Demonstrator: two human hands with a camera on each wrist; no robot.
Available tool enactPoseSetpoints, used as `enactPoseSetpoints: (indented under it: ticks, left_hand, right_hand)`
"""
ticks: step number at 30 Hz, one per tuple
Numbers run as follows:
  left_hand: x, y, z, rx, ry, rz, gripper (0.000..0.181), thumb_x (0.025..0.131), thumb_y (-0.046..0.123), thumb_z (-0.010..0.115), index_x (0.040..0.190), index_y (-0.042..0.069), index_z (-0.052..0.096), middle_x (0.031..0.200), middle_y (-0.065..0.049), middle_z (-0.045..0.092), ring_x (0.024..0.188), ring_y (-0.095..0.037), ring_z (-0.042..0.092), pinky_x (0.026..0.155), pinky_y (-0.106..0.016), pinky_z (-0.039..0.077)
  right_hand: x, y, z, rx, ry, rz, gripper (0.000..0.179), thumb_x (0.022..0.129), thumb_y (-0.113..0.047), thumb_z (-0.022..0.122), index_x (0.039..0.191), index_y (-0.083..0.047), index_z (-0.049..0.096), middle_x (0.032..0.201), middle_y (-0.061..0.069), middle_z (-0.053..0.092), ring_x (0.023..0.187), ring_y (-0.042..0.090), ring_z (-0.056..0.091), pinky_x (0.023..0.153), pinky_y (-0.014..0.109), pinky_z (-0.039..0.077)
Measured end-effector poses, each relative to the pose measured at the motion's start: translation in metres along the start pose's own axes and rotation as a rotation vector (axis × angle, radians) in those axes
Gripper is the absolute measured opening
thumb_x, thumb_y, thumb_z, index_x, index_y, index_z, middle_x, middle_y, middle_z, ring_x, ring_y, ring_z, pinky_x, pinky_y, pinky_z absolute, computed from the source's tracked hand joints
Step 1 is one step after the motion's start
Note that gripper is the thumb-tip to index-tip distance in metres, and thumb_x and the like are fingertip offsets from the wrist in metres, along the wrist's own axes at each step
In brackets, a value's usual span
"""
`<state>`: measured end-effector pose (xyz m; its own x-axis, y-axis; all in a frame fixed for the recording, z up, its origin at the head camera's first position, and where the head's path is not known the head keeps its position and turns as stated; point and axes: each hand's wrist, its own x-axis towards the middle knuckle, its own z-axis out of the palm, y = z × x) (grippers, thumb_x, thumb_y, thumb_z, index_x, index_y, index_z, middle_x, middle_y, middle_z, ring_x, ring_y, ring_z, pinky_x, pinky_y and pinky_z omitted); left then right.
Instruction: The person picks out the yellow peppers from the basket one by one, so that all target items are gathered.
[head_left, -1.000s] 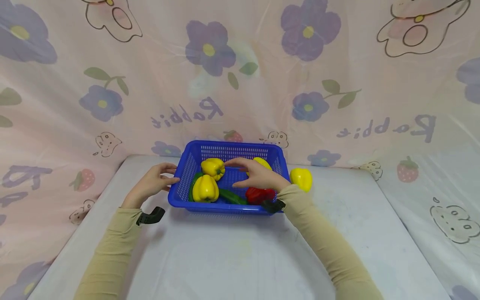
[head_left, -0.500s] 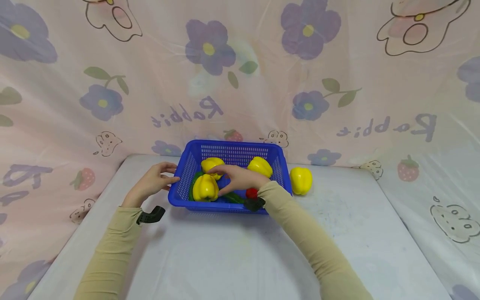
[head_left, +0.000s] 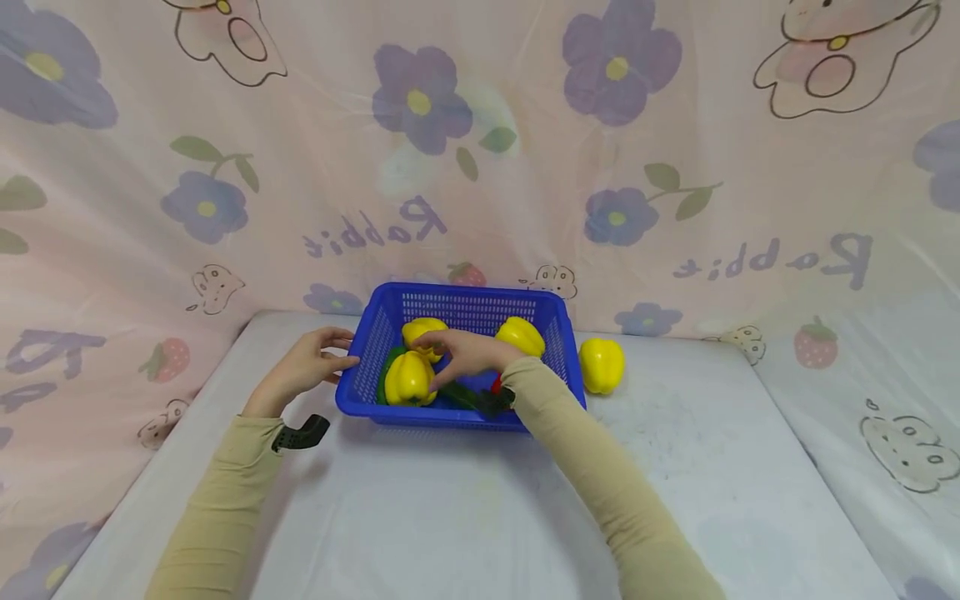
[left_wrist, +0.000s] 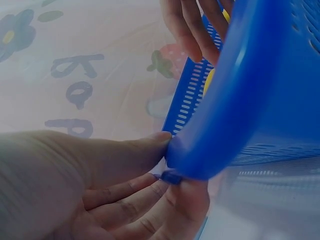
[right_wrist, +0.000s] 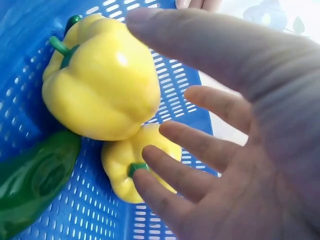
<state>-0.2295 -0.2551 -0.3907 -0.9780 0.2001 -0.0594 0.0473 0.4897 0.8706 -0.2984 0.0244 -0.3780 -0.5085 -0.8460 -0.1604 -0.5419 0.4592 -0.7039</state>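
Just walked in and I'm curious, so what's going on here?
A person's left hand pinches the rim of a blue basket. The right hand is spread over two yellow peppers inside it, gripping neither. A third yellow pepper, green vegetables and something red, mostly hidden, are also in there; another yellow pepper sits on the table, right of the basket.

Room overhead, peppers (right_wrist: 105, 85) beside right fingers (right_wrist: 177, 170)

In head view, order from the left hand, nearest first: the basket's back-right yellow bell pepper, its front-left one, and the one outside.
1. Front-left yellow bell pepper, inside the basket.
2. Back-right yellow bell pepper, also inside.
3. Outside yellow bell pepper, at right.
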Motion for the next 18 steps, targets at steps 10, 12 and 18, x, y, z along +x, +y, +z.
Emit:
enactPoseSetpoints:
  ticks: [10,12,18]
  left_hand:
    - [-0.005,-0.006,0.0,-0.007,-0.005,-0.013,0.054,0.094,0.01,0.062,0.136,-0.012,0.036,0.128,-0.032,0.047,0.091,-0.031,0.065,0.073,-0.037,0.057]
    - [-0.003,-0.005,0.0,-0.011,-0.007,-0.006,0.054,0.094,0.01,0.062,0.136,-0.012,0.036,0.128,-0.032,0.047,0.092,-0.032,0.064,0.073,-0.037,0.057]
    - [0.003,-0.002,0.0,-0.008,0.001,0.003,0.054,0.094,0.01,0.062,0.136,-0.012,0.036,0.128,-0.032,0.047,0.092,-0.032,0.065,0.073,-0.037,0.057]
  right_hand:
    - [0.008,-0.011,0.004,0.02,-0.035,0.06,0.074,0.082,-0.016,0.077,0.145,-0.007,0.038,0.149,0.008,0.037,0.134,0.031,0.035,0.108,0.041,0.034]
    - [0.009,-0.012,0.002,0.006,-0.029,0.081,0.074,0.082,-0.018,0.078,0.145,-0.008,0.039,0.148,0.006,0.037,0.134,0.029,0.035,0.108,0.039,0.034]
    - [0.011,-0.011,-0.003,-0.004,-0.028,0.105,0.075,0.081,-0.02,0.078,0.145,-0.009,0.04,0.148,0.008,0.037,0.133,0.028,0.035,0.109,0.038,0.032]
